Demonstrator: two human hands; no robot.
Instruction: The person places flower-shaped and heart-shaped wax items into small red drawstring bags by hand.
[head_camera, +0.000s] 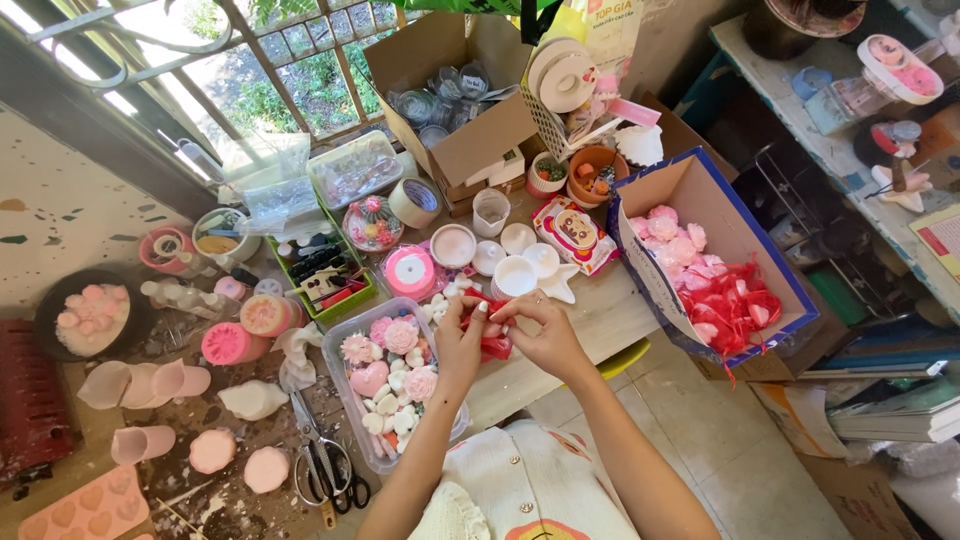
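Observation:
My left hand (459, 342) and my right hand (543, 332) meet over the table's front edge, both gripping a small red pouch (495, 346). Fingertips of both hands pinch a red ribbon at its top. Just left of my left hand lies a clear plastic tray (341, 350) holding pink and white flower- and heart-shaped pieces. To the right stands an open cardboard box (700, 190) with several pink pieces and red pouches inside.
Scissors (325, 465) lie near the front left. White cups and small dishes (515, 270), pink tape rolls (410, 270), a green tray of tools (320, 275) and pink moulds (85, 510) crowd the table. A cardboard box (450, 90) stands at the back.

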